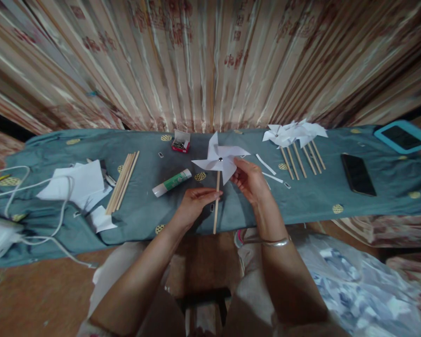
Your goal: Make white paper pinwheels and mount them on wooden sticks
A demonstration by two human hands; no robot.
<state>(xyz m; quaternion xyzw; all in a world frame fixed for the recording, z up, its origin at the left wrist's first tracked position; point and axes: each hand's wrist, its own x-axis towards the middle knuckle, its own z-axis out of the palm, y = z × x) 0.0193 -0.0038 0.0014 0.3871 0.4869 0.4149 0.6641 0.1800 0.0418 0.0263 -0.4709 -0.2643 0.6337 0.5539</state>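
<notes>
A white paper pinwheel [221, 157] with a dark round pin at its centre is held up over the middle of the table. Its wooden stick [216, 210] points down toward the front edge. My left hand [198, 202] pinches that stick below the blades. At the pinwheel's right side, my right hand [248, 180] is closed on a lower paper blade, some of its fingers hidden behind the paper. A green and white glue stick [171, 182] lies left of the pinwheel, and a small red box of pins [181, 142] stands open behind it.
Several finished pinwheels [296, 133] lie at the back right, near a black phone [358, 174] and a blue-framed tablet [403, 136]. Loose sticks [122, 182], white paper [73, 182] and a white cable [61, 224] occupy the left. Paper strips [265, 164] lie beside my right hand.
</notes>
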